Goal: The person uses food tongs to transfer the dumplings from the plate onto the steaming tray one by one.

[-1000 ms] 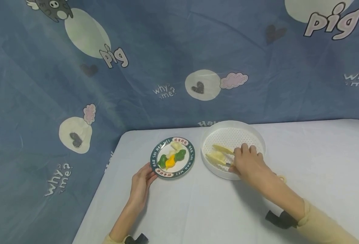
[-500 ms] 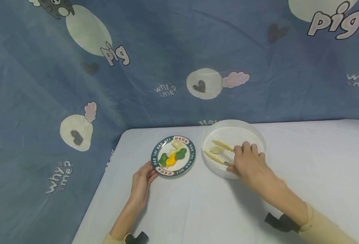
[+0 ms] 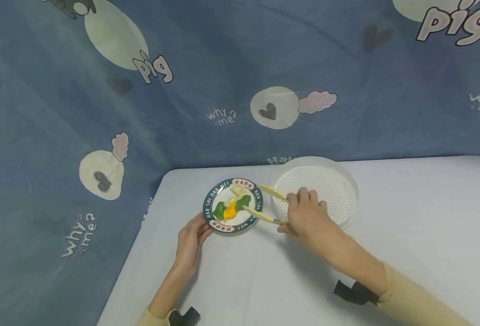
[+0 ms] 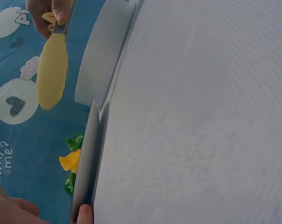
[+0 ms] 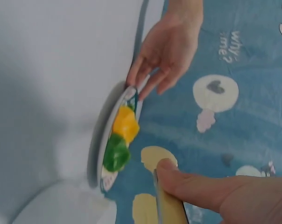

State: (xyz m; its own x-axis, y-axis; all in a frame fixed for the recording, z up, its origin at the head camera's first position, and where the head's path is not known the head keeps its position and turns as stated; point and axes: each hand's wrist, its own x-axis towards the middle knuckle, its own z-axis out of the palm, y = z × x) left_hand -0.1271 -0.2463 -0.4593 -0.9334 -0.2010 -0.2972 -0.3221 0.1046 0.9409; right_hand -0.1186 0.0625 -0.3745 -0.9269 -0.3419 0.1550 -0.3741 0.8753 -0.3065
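Yellow-tipped tongs (image 3: 260, 215) spread at the right edge of the plate (image 3: 207, 199)

Through the head camera I see the right hand (image 3: 308, 216) gripping the tongs, their tips standing apart. One tip reaches over the plate's rim; the left wrist view shows me the tongs raised above the table (image 3: 419, 226). The left hand (image 3: 189, 236) pinches the plate's lower-left edge. On the plate I count two green pieces (image 3: 244, 202), one yellow piece (image 3: 230, 211) between them, and pale pieces (image 3: 237, 190) farther back. Just right of the plate I have the round white tray (image 3: 333, 183), its dotted base facing up, partly hidden by the right hand. Behind the table hangs a blue cloth (image 3: 183, 136) printed with hearts and "pig" lettering. Dark bands (image 3: 357, 293) sit at both wrists.
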